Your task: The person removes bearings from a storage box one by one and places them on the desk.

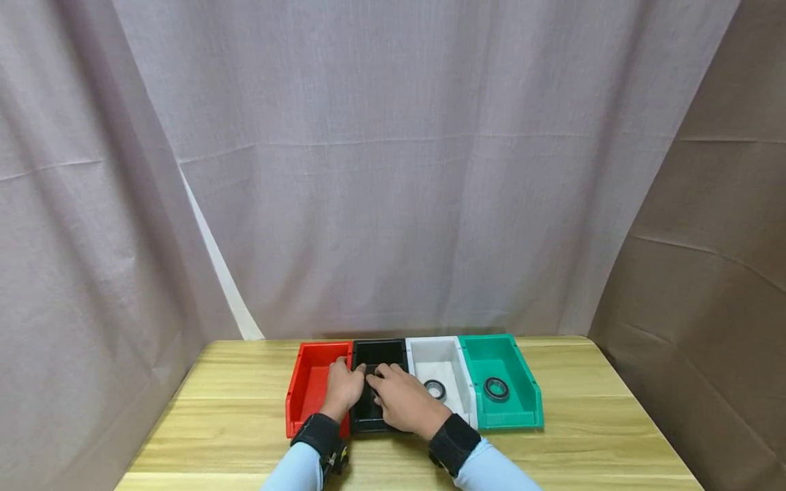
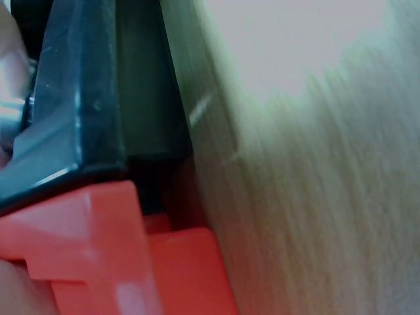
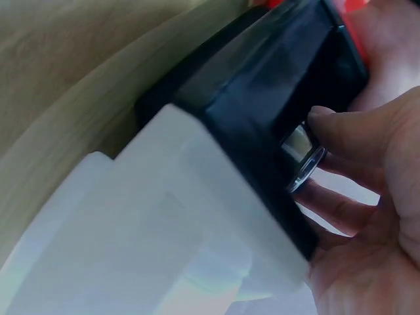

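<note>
A grey curtain (image 1: 381,204) filled the frame's upper middle, darker brown cloth (image 1: 706,273) its right edge; a wooden surface (image 1: 215,409) spread along the bottom.

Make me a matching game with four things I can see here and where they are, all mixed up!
1. green bin
2. right hand
3. white bin
4. red bin

A. left end of the row
B. between the black bin and the green bin
C. right end of the row
D. at the black bin, holding a ring

Pairs: 1-C, 2-D, 3-B, 4-A
</note>
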`<state>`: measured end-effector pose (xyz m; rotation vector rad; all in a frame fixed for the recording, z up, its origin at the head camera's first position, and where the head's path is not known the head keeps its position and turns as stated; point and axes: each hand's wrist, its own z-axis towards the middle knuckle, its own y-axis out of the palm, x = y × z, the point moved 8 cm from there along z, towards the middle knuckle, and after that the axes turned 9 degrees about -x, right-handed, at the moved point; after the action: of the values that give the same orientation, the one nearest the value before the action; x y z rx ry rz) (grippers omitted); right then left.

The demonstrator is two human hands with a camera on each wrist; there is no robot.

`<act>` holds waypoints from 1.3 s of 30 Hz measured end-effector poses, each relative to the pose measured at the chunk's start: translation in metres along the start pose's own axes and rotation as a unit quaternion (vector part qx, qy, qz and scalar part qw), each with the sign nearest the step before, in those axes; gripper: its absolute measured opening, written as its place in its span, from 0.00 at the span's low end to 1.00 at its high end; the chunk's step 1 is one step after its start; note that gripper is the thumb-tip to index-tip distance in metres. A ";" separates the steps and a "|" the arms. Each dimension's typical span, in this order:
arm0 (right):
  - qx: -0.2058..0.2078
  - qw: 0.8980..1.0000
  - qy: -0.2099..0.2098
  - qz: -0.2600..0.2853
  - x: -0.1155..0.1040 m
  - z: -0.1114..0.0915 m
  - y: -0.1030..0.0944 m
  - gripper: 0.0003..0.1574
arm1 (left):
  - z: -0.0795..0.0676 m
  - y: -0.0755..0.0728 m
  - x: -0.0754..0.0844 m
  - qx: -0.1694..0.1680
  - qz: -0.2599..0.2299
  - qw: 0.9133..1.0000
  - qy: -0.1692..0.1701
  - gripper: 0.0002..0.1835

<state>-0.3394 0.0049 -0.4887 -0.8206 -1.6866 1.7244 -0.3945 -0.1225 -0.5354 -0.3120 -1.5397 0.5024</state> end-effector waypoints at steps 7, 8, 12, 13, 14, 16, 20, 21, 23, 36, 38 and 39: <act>0.010 1.000 -0.012 0.017 -0.009 -0.020 -0.016 0.28 | -0.002 -0.002 0.003 -0.007 0.000 1.000 -0.017 0.25; 0.009 1.000 -0.014 0.018 -0.010 -0.023 -0.017 0.28 | -0.002 -0.001 0.003 -0.009 0.001 1.000 -0.018 0.25; 0.002 1.000 -0.016 0.025 -0.011 -0.036 -0.016 0.28 | -0.001 0.000 0.001 -0.007 0.004 1.000 -0.012 0.24; 0.000 0.999 -0.016 0.029 -0.012 -0.039 -0.016 0.28 | 0.002 0.002 -0.004 -0.005 0.003 1.000 -0.012 0.24; -0.002 0.999 -0.015 0.033 -0.013 -0.042 -0.015 0.28 | 0.003 0.001 -0.004 -0.006 0.002 1.000 -0.014 0.24; -0.001 0.999 -0.017 0.040 -0.014 -0.047 -0.014 0.28 | 0.005 0.000 -0.005 -0.006 0.002 1.000 -0.016 0.24; 0.010 0.999 -0.027 0.039 -0.018 -0.055 -0.012 0.28 | 0.002 -0.005 0.000 -0.013 0.004 1.000 -0.026 0.24; 0.014 0.999 -0.030 0.036 -0.019 -0.056 -0.011 0.28 | 0.001 -0.005 0.001 -0.014 0.004 0.999 -0.028 0.25; 0.015 0.999 -0.032 0.032 -0.020 -0.058 -0.010 0.27 | 0.000 -0.005 0.001 -0.017 0.003 0.999 -0.032 0.25; 0.006 0.998 -0.022 0.051 -0.019 -0.061 -0.010 0.27 | -0.003 0.001 0.002 -0.023 -0.008 0.999 -0.031 0.25; 0.001 0.998 -0.020 0.055 -0.019 -0.061 -0.009 0.27 | -0.003 0.001 0.002 -0.022 -0.011 0.999 -0.031 0.25; -0.002 0.998 -0.019 0.057 -0.019 -0.061 -0.008 0.27 | -0.004 0.001 0.002 -0.022 -0.011 0.999 -0.031 0.25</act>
<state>-0.2808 0.0295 -0.4807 -0.9072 -1.6984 1.8242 -0.3912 -0.1202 -0.5348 -0.3158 -1.6156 0.4643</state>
